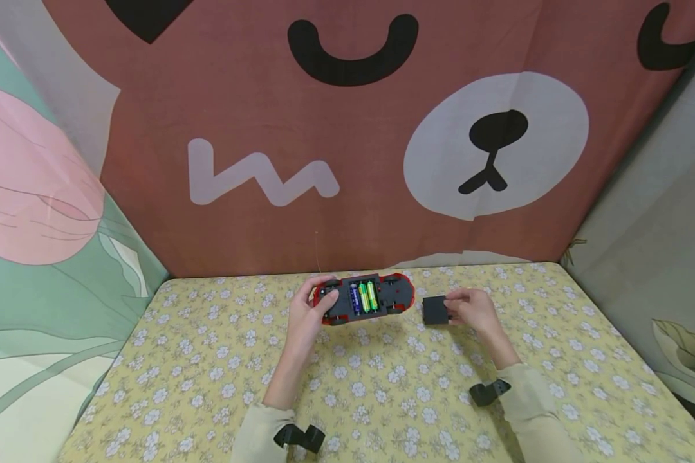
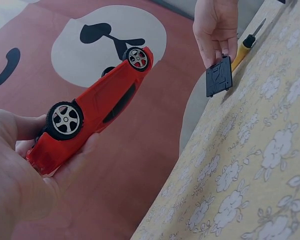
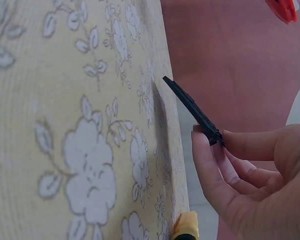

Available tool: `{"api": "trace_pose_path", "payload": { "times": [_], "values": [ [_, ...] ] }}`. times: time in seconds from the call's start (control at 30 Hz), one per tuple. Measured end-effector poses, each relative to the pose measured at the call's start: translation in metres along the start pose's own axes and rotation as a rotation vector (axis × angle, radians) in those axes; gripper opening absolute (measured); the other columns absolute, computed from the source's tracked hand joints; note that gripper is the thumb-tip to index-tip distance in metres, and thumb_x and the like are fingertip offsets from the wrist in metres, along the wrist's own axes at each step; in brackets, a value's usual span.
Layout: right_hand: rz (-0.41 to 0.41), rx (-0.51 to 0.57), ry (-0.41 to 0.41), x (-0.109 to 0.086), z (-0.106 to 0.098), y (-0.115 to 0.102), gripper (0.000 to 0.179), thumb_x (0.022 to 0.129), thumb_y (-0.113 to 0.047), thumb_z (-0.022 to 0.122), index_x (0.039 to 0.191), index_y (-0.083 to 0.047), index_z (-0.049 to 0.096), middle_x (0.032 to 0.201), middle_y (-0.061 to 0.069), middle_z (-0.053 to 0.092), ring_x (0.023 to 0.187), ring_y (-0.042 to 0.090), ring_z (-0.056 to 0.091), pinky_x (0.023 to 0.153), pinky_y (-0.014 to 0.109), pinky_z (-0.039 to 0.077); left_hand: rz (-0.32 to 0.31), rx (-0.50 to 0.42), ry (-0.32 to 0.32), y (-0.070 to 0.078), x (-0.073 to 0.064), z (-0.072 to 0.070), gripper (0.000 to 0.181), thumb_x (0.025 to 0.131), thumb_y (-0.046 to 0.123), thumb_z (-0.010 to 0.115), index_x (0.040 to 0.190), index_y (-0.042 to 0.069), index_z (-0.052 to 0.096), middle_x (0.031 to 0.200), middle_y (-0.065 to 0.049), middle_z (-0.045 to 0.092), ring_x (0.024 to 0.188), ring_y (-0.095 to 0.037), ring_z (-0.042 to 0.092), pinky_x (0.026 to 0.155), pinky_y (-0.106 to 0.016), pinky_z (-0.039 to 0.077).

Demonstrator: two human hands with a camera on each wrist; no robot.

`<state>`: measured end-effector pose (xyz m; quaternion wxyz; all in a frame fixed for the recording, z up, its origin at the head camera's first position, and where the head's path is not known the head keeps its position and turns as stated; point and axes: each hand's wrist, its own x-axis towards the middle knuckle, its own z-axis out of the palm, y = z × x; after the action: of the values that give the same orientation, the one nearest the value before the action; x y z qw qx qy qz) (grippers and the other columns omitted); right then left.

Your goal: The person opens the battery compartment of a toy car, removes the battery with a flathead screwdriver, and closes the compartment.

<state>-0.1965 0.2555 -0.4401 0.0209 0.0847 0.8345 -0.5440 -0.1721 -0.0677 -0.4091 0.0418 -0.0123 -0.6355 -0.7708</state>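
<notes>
Two hands: left (image 1: 305,315) grips car (image 1: 363,297) (upturned), right (image 1: 470,310) pinches probably its cover (image 1: 435,310)

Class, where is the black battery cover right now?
In the head view, the black battery cover is pinched in the right hand, just above the floral tablecloth, right of the upturned red toy car.

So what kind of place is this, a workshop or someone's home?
Probably a home setup: a table with a floral cloth, bear-print fabric hung behind it, and a toy car being handled.
</notes>
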Motion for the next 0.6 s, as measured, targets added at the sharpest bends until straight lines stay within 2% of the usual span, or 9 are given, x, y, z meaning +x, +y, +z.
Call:
{"api": "trace_pose_path", "payload": {
  "times": [0.1, 0.33, 0.6],
  "values": [
    [0.001, -0.005, 0.003, -0.0001, 0.0003, -0.0004, 0.027, 0.102, -0.003, 0.061, 0.123, 0.015, 0.062, 0.115, 0.032, 0.065, 0.092, 0.031, 0.07, 0.072, 0.034, 0.062, 0.001, 0.002, -0.003, 0.0, 0.0, -0.0004, 0.035, 0.099, 0.005, 0.067, 0.133, 0.002, 0.063, 0.137, -0.02, 0.057, 0.106, -0.028, 0.068, 0.078, -0.031, 0.061],
    [0.01, 0.001, 0.006, 0.0018, 0.0014, 0.0022, 0.026, 0.101, 0.001, 0.06, 0.122, 0.017, 0.062, 0.113, 0.033, 0.065, 0.083, 0.022, 0.071, 0.068, 0.032, 0.062, 0.007, 0.005, -0.003, -0.0002, -0.0003, -0.0003, 0.037, 0.098, 0.004, 0.067, 0.134, -0.001, 0.062, 0.137, -0.02, 0.058, 0.106, -0.028, 0.068, 0.077, -0.031, 0.061],
    [0.019, -0.011, -0.005, 0.0034, 0.0003, 0.0059, 0.028, 0.102, 0.0, 0.06, 0.124, 0.018, 0.061, 0.11, 0.033, 0.066, 0.082, 0.025, 0.072, 0.067, 0.033, 0.062, 0.008, 0.026, 0.004, -0.0008, -0.001, 0.0004, 0.037, 0.099, 0.006, 0.067, 0.135, -0.001, 0.062, 0.135, -0.019, 0.058, 0.105, -0.027, 0.068, 0.078, -0.033, 0.061]
  ]
}}
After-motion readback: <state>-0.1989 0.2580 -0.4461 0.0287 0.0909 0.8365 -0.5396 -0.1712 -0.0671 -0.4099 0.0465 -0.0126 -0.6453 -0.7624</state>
